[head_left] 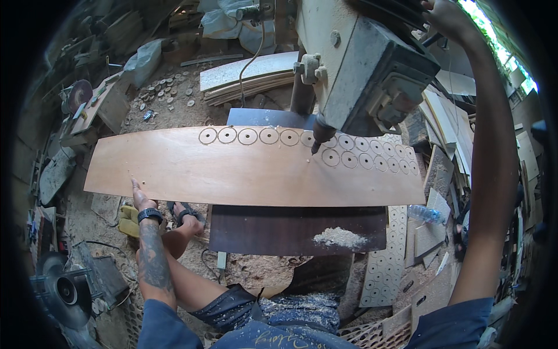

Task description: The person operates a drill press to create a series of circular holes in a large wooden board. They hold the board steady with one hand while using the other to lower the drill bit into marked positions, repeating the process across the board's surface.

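Observation:
A long thin plywood board (232, 168) lies across the drill press table (273, 118). Rings with a small centre hole are cut along its far edge, and a second row starts at the right. My left hand (141, 198) grips the near left edge, thumb on top, fingers hidden underneath. Over the board hangs the drill press (343, 70); its dark pointed bit (315, 145) is close to the wood beside the rings, and whether it touches cannot be told. My right hand (447, 20) is raised at the machine's right side, fingers curled round what looks like its feed handle, partly cut off.
Sawdust is heaped on a dark brown board (279, 230) below the plywood. A ring-cut strip (381, 273) and a plastic bottle (426, 214) are at the right. Stacked boards (250, 78) and loose discs (168, 90) lie behind. A grinder-like machine (67, 291) stands lower left.

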A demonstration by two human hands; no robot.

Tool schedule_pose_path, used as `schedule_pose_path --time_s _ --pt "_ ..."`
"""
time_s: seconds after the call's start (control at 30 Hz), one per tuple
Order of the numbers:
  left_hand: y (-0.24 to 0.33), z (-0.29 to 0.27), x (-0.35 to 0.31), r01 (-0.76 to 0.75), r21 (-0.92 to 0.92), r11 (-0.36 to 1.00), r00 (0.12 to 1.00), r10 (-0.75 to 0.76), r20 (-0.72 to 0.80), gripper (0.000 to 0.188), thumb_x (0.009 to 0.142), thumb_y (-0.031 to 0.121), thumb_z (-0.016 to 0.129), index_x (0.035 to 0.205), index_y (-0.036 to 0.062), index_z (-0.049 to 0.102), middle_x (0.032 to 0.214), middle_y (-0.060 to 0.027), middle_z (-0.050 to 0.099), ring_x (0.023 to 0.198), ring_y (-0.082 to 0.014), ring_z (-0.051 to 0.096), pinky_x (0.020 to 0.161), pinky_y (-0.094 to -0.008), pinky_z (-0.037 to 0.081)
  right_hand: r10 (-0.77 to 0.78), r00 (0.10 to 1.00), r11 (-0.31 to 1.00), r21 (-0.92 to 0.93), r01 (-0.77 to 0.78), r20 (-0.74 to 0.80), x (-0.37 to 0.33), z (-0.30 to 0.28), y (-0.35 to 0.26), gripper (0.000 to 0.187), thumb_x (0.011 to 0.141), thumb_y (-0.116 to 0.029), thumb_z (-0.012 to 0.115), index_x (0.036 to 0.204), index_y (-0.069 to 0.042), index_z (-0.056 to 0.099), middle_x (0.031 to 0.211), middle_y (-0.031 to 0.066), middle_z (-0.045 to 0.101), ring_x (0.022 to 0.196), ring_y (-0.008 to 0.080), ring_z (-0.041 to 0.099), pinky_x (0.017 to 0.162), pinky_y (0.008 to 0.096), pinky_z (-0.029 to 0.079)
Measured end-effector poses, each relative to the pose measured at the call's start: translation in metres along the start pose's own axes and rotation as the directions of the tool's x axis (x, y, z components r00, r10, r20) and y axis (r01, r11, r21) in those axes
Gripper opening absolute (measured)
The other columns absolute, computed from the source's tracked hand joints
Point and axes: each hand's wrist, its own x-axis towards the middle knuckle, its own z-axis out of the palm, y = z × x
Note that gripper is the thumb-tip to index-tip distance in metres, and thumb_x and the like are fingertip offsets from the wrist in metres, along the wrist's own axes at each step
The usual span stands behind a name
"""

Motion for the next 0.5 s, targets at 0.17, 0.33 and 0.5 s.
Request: schedule_pose_path --time_s 0.17,0.33,0.5 --pt "-0.001 0.003 -0.008 0.006 -0.012 1.0 1.0 -0.006 -0.015 0.061 0.095 0.05 0.062 0.135 0.0044 0.054 0.129 -0.0128 0.062 0.114 -0.0316 0.062 0.1 -0.047 0.051 -0.017 0.997 0.985 -0.173 0.029 0.071 0.005 0.01 0.021 0.027 0.09 -0.023 0.061 0.091 -0.001 0.074 0.087 0.015 0.074 0.082 0.0254 0.07 0.077 0.0372 0.054" --pt "-0.001 0.001 -0.008 0.037 -0.032 0.999 0.999 -0.037 -0.013 0.061 0.094 0.048 0.063 0.135 0.0044 0.053 0.128 -0.0127 0.063 0.113 -0.0316 0.062 0.099 -0.0472 0.052 -0.143 0.989 0.99 -0.005 0.143 0.049 -0.024 0.019 0.045 0.048 0.097 -0.047 0.056 0.091 -0.001 0.069 0.081 0.0124 0.065 0.075 0.0238 0.064 0.073 0.0381 0.049" --pt "-0.003 -0.002 -0.009 0.055 -0.012 0.998 0.998 -0.055 0.004 0.065 0.093 0.053 0.061 0.136 0.0058 0.053 0.131 -0.012 0.061 0.116 -0.0318 0.06 0.101 -0.0486 0.05 -0.444 0.892 0.814 -0.376 0.443 0.091 -0.145 0.045 0.038 0.039 0.104 -0.039 0.045 0.103 -0.005 0.062 0.089 0.0207 0.066 0.089 0.0359 0.065 0.076 0.0488 0.05"
